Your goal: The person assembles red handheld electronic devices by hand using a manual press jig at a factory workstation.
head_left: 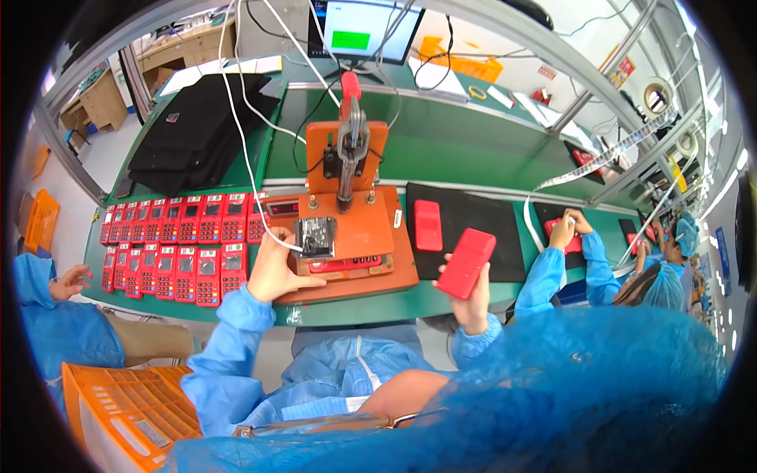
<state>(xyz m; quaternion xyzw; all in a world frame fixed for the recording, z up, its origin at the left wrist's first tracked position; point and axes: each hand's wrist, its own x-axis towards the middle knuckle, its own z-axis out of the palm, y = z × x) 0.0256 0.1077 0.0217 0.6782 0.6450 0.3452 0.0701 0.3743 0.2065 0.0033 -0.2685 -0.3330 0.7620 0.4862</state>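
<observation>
My left hand (274,270) lies against the left side of an orange press fixture (402,268), thumb stretched out along its front and fingers apart beside a small black module (316,237) with a white cable. Inside the fixture, under the orange top plate (361,229), the edge of a red device (347,264) shows. My right hand (471,311) holds a red handheld payment terminal (467,262), its plain back facing up. A second red terminal (427,225) lies on the black mat (497,213) to the right of the fixture.
Two rows of red terminals (185,272) stand at left, with stacked black mats (197,134) behind. A toggle clamp (352,150) rises above the fixture. Cables hang before a monitor (367,27). Co-workers' hands (569,229) (72,281) are on both sides. An orange crate (134,402) stands lower left.
</observation>
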